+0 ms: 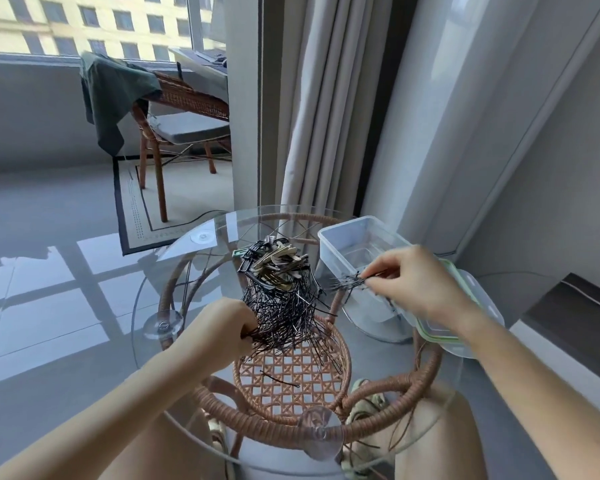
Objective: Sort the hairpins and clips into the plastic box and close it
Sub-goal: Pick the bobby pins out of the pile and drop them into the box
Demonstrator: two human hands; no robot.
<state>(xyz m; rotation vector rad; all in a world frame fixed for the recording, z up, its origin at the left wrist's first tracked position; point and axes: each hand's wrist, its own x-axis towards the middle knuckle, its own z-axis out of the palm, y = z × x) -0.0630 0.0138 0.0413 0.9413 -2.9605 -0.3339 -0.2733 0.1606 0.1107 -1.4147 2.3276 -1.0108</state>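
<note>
My right hand (417,282) pinches hairpins (349,281) over the box (357,237); my left hand (224,327) is closed on the pile (284,313).

A: Glass table (174,271) in front of the person. Hairpin pile (284,317) lies on it near the middle, clips (274,261) heaped at the pile's far end.

B: And the box?

A: Plastic box (340,244) stands on the table right of the pile, lid (465,282) just beside it on its right, partly under the right forearm.

B: Hands?

A: Left hand (227,329) at the pile's near-left edge, touching the pins. Right hand (416,282) over the box, a small bunch of pins (347,282) at its fingertips, above the box's left wall.

B: Beyond the table?

A: Chair (184,129) far behind, to the left; curtain (326,98) behind the box.
</note>
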